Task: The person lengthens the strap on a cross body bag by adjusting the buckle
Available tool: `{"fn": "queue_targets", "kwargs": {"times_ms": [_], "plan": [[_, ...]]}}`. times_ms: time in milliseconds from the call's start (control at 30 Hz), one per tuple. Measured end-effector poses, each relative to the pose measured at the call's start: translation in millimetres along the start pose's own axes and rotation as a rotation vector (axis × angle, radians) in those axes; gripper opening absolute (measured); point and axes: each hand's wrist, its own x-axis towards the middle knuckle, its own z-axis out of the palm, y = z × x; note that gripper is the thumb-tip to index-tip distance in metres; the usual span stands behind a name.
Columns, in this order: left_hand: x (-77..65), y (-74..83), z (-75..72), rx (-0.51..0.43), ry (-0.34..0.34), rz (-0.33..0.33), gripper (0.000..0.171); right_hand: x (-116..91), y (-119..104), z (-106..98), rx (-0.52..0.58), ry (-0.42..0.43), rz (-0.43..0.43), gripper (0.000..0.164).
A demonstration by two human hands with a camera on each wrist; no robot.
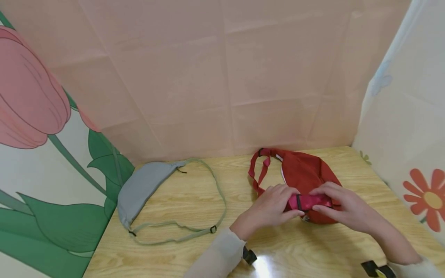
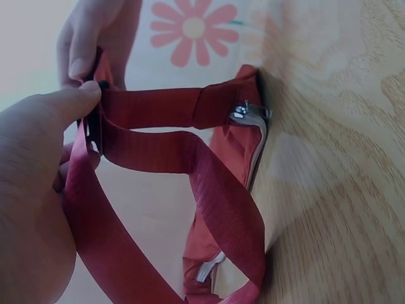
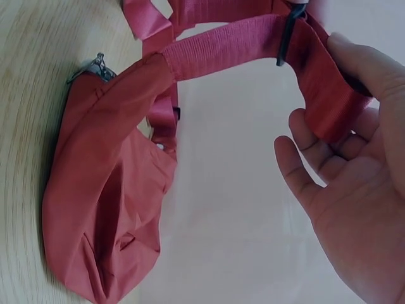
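Note:
A red waist bag (image 1: 302,170) lies at the right of the table, and its zipper (image 2: 243,113) shows in the left wrist view. Above the bag, both hands hold its red strap (image 1: 314,201). My left hand (image 1: 272,204) pinches the strap at a black slider buckle (image 3: 291,31). On the other side, my right hand (image 1: 347,204) grips a folded loop of the strap between thumb and fingers, partly hiding a second dark piece. The rest of the strap hangs in twisted loops down to the bag.
A grey waist bag (image 1: 147,189) lies at the left of the wooden table (image 1: 187,197), its pale green strap (image 1: 222,193) looped out to the right. A pinkish sheet (image 1: 222,77) hangs behind the table. Flower-printed sheets stand at both sides.

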Motion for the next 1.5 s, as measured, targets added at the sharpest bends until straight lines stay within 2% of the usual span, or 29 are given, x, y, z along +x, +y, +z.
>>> {"fn": "queue_targets", "kwargs": {"times_ms": [300,500,700,933,1067,1200,1500], "plan": [[-1.5,-2.4,1.3,-0.041,-0.007,-0.03,0.05,-5.2,3.6,-7.4,-0.035,0.025,0.025,0.045],[-2.5,-5.1,3.9,-0.063,-0.008,-0.056,0.051,-8.5,5.6,-8.6,-0.03,0.057,0.043,0.052],[-2.4,-6.0,5.2,-0.043,0.002,-0.058,0.05,-11.6,7.6,-7.5,-0.006,0.081,0.084,0.054],[0.2,-2.9,6.8,-0.024,-0.037,-0.056,0.052,-11.9,4.6,-7.9,-0.083,0.036,0.142,0.044],[2.9,0.5,10.4,0.009,-0.048,-0.033,0.052,-9.4,2.5,-5.6,-0.114,0.004,0.127,0.038],[5.1,4.6,13.3,0.047,-0.035,-0.002,0.051,-6.8,1.0,-1.8,-0.129,-0.013,0.095,0.039],[4.5,7.5,13.1,0.054,-0.026,-0.013,0.051,-6.6,3.9,2.7,-0.13,-0.026,0.034,0.042]]}}
